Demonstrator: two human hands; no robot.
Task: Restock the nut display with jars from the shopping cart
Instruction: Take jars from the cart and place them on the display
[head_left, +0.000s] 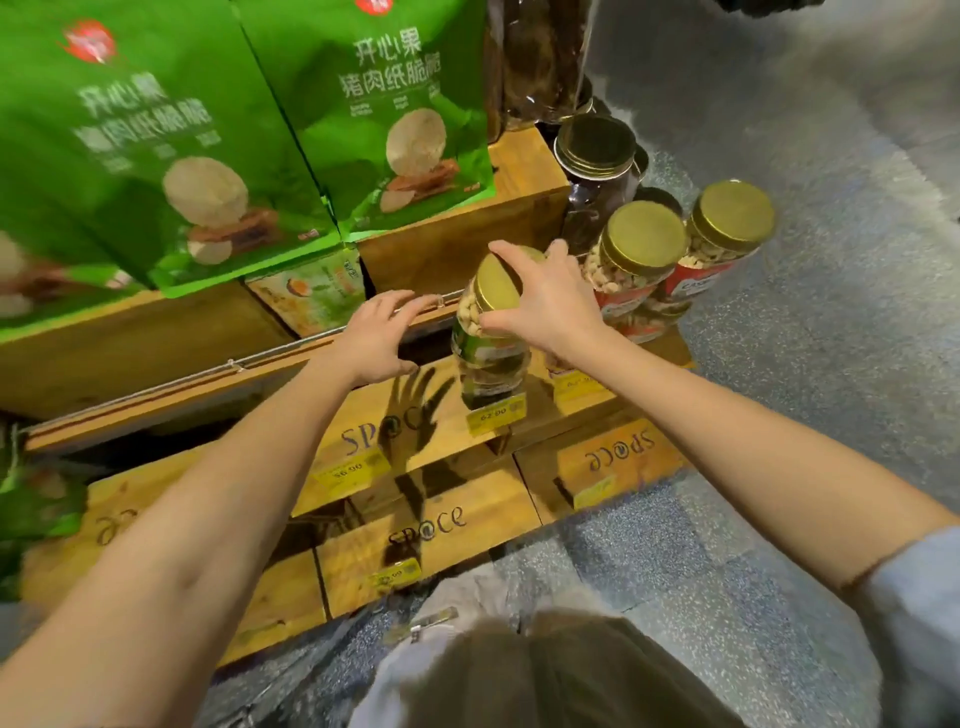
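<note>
Our right hand (545, 304) hides part of the gold lid and grips the green-labelled nut jar (488, 358), which stands upright at the wooden crate's (363, 410) front edge; the label text is blurred. Our left hand (379, 332) hovers beside it, fingers spread. Red-labelled jars (639, 265) stand at the crate's right end, on a speckled grey floor (805, 364).

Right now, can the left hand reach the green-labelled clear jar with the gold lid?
Probably yes: the left hand hovers open just beside the jar with nothing between; the right hand grips only its lid.
</note>
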